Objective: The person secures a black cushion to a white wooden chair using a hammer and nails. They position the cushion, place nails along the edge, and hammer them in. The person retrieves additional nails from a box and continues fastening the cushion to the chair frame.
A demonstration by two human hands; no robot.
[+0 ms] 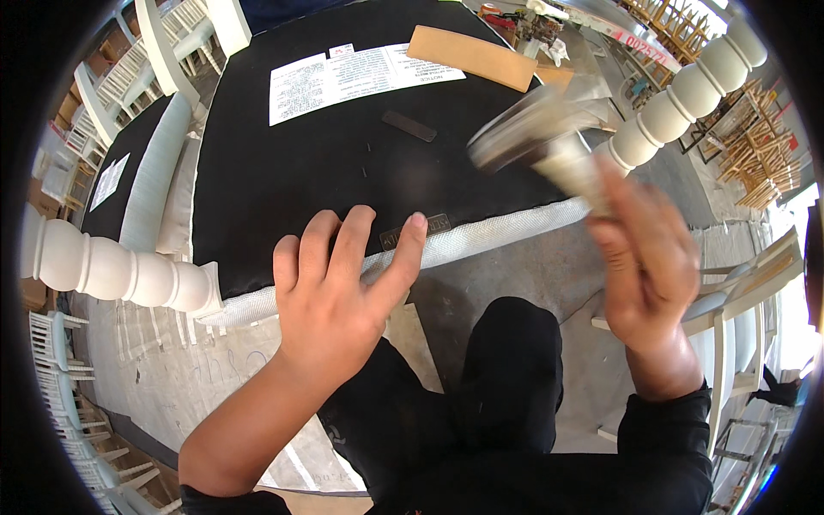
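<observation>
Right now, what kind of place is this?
Likely a furniture or upholstery workshop: an upturned chair with black underside cloth and white turned legs, stacked unfinished chair frames, and a hammer in the right hand.

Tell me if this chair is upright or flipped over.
Flipped over: the chair shows its black underside with a paper label, and its white legs point up.

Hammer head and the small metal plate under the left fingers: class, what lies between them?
In the head view, only bare black fabric lies between the blurred hammer and the metal plate.
</observation>
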